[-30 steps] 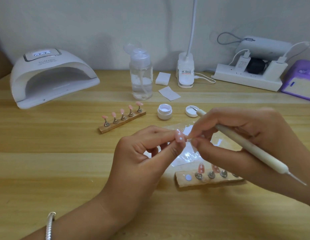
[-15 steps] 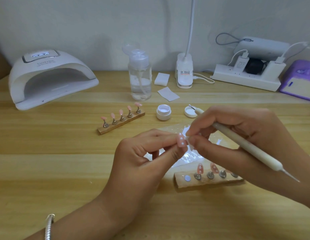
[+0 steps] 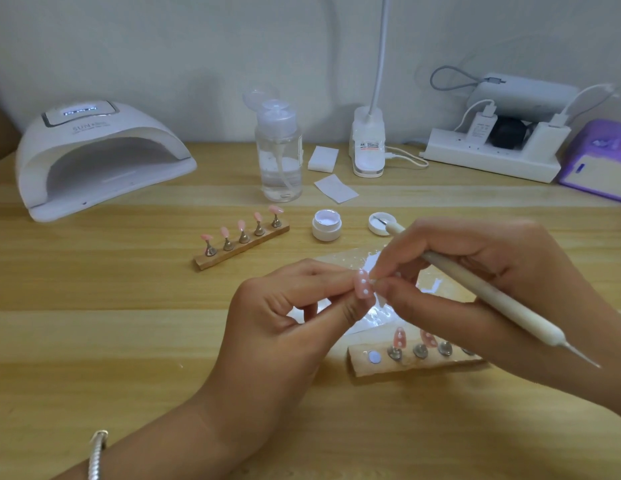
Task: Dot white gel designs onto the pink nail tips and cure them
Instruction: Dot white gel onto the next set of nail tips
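In the middle of the table (image 3: pixel 94 306), just above a shiny plastic sheet (image 3: pixel 371 317), I am holding one pink nail tip (image 3: pixel 363 287) in my left hand (image 3: pixel 288 327). My thumb and first finger are pinching it, and white dots are showing on it. My right hand (image 3: pixel 475 271) is coming up against it from the other side. Its thumb and first finger are pressing together right beside the nail tip, but I cannot tell if something small is between them. The other fingers of that hand are curling around the dotting pen (image 3: pixel 492 299), which is lying slanted across the hand. One thin end is pointing over the small lid (image 3: pixel 380 223), and the other is sticking out low on the right.

Just below my hands, a near wooden holder (image 3: pixel 371 370) is lying flat, and two dotted pink tips are standing on its metal stands. My right hand is hiding its far end. A far wooden holder (image 3: pixel 239 252) is carrying five plain pink tips. The open gel jar (image 3: pixel 326 225) is sitting between that holder and the lid. The white cure lamp (image 3: pixel 101 157) is sitting at the back left, well apart from my hands, with its little screen glowing.
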`<state>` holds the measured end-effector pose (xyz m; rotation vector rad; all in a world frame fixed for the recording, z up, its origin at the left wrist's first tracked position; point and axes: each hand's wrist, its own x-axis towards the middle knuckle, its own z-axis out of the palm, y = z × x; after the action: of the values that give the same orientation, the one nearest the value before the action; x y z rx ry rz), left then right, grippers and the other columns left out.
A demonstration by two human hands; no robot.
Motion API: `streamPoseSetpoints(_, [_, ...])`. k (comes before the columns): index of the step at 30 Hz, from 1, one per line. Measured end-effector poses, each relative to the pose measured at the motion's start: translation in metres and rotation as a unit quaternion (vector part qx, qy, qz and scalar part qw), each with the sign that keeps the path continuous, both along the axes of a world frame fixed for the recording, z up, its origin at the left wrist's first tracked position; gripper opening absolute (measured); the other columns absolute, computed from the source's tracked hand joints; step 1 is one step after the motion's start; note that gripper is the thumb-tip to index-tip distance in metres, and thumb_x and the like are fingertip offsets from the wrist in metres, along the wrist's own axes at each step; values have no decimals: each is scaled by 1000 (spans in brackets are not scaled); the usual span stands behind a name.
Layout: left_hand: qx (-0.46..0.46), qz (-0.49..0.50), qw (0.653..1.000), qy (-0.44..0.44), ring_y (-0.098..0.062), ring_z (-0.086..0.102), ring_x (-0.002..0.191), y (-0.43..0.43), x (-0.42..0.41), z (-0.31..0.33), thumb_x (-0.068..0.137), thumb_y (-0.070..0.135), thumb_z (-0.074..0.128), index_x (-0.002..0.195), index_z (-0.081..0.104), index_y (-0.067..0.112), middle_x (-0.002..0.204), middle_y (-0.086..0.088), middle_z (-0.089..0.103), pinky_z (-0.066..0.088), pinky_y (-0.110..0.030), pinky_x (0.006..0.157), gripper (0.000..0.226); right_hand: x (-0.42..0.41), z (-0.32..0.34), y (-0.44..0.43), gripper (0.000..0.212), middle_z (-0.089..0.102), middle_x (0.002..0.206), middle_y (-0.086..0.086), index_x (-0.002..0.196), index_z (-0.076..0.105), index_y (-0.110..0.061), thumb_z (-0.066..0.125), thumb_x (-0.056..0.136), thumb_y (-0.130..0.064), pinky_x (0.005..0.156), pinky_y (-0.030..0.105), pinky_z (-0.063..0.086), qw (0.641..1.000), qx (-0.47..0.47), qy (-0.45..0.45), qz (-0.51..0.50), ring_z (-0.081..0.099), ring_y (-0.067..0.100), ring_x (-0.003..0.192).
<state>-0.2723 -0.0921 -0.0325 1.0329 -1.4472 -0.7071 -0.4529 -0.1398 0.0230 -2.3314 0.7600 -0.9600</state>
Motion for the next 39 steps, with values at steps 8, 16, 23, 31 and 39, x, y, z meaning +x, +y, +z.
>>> streamPoseSetpoints(8, [26,37,999,16,-24,58,67,1,0,3,81,27,75,83,80,31,83,15,76,52,-33,66,7,-12,15,-13,9,67,69,-7,79,71,-22,75,79,-14,63,4,43,999,-36,15,-25,65,6,63])
streamPoseSetpoints(16, [57,19,998,-27,-2,66,69,8,1,3,75,37,77,75,79,33,79,15,76,49,-28,64,5,-74,-11,-88,15,66,68,-5,80,62,-25,75,85,-19,63,26,49,942,-118,154,-274,61,10,62])
streamPoseSetpoints(23, [76,-1,987,-138,-10,66,79,7,-2,-1,65,37,81,69,79,35,77,15,70,51,-32,74,4,-83,-57,-102,7,60,68,4,83,67,-12,74,86,-14,59,33,43,919,-162,199,-299,55,29,66])
streamPoseSetpoints(31, [101,-6,977,-187,-11,63,86,8,-3,2,66,48,72,75,78,40,79,20,69,47,-48,86,13,-85,-64,-105,21,67,66,9,75,68,-11,65,91,-24,57,37,49,921,-180,168,-301,62,33,64])
streamPoseSetpoints(39, [110,4,976,-189,-9,63,88,9,-5,3,64,53,66,78,77,43,81,18,69,46,-48,88,20,-87,-66,-107,21,64,64,9,76,67,-12,63,92,-26,58,37,47,927,-152,155,-307,59,33,62])
